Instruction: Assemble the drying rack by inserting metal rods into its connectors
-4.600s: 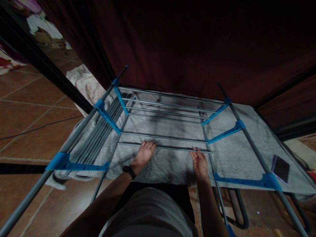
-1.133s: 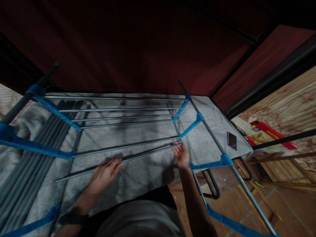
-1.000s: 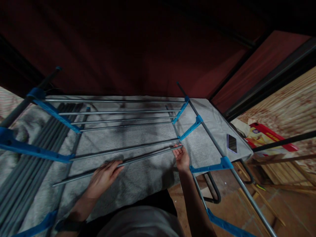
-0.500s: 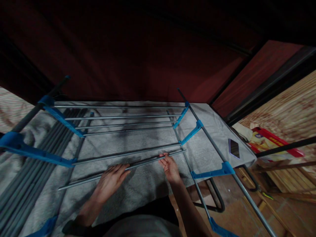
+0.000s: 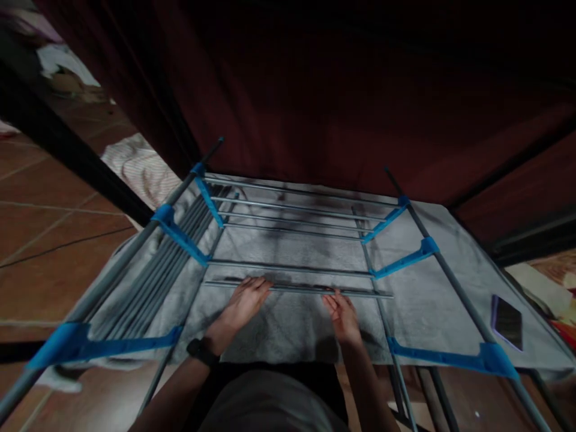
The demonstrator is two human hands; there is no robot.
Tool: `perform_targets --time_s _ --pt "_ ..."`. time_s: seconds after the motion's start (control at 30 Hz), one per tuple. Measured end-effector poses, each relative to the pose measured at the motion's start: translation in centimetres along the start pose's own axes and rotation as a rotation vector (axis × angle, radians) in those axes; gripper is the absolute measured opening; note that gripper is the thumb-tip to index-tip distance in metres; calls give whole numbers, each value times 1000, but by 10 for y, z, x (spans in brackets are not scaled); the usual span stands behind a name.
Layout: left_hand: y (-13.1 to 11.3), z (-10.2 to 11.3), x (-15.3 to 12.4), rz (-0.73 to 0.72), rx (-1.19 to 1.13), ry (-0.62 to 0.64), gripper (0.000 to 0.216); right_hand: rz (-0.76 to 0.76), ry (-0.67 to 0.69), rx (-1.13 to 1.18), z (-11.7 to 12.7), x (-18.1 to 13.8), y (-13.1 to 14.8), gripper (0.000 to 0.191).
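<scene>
Left hand [image 5: 246,302] grasps metal tube [image 5: 297,289], right hand [image 5: 342,312] pinches it, second rod [image 5: 288,269] just beyond the grip, grey poles [image 5: 157,281] to its left

Dark red curtain [image 5: 315,108], brown tiled floor [image 5: 58,189], dim light

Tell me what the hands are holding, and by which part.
A grey rod, held along its middle stretch: the left hand left of its centre, the right hand right of it, both ends uncovered.
</scene>
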State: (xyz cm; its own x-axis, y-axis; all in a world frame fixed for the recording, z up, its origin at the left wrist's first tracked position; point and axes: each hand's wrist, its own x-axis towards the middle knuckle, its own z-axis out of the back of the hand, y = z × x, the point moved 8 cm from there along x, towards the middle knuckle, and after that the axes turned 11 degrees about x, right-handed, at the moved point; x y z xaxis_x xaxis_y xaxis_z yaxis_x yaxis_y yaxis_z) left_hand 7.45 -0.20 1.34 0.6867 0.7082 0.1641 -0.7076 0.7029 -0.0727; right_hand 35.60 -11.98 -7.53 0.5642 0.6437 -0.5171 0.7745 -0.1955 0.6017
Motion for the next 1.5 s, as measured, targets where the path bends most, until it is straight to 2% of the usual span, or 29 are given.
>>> perform_targets --time_s 0.23,0.33,0.47,0.67,1.0,1.2,1.4,1.5 --pt "-11 2 -6 32 38 35 30 -37 65 -20 -2 -2 -6 31" --pt "-11 3 -9 50 55 46 36 -50 101 -22 -5 -7 -11 27" --pt "-20 3 -9 27 33 89 47 -64 126 -51 -7 -12 -19 25" --pt "-37 -1 2 7 10 131 43 -64 138 -84 -10 -14 -29 27" --pt "-48 -12 9 -72 18 112 40 -127 235 -128 -25 -20 -31 24" --pt "-49 -18 9 -88 -17 55 42 -143 214 -130 -31 -24 -34 22" --pt "-39 -26 7 -37 -80 -11 38 -145 216 -93 -34 -25 -36 25" --pt "-38 -22 7 -44 -84 -27 37 -140 211 -76 -34 -23 -36 28"
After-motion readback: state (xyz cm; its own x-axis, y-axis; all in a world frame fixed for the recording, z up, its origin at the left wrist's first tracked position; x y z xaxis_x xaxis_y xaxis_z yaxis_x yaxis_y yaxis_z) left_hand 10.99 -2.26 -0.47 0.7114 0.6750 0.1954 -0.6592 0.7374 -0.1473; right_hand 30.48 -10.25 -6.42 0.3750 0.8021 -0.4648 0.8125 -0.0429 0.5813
